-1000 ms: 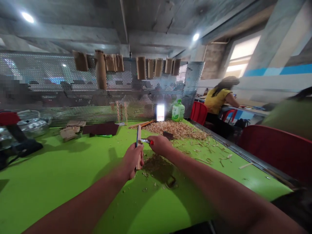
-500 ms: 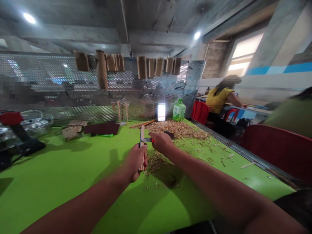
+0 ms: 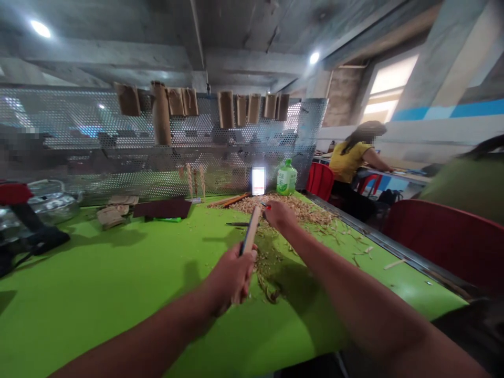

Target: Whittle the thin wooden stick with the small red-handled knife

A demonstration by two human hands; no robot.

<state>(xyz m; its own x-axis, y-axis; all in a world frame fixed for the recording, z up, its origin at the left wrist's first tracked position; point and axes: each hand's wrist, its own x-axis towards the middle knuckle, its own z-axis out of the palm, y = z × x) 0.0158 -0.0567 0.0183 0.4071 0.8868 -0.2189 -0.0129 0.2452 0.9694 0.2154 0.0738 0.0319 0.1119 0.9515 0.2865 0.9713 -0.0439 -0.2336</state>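
Though near shavings (image 3: 309,211), hands (image 3: 235,274) (image 3: 282,216) and wood strip (image 3: 251,231) inside table edge (image 3: 435,283)

lettering (image 3: 281,178) on the green bottle (image 3: 289,181) is too blurred to read

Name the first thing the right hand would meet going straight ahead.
Probably the lit screen, though if the right hand is low, the wood shavings might come first; depth is unclear.

Our left hand (image 3: 234,275) hides part of the stick (image 3: 252,227). Past the desk's (image 3: 137,283) right edge, a green-clad person (image 3: 468,178) is cropped — and blurred.
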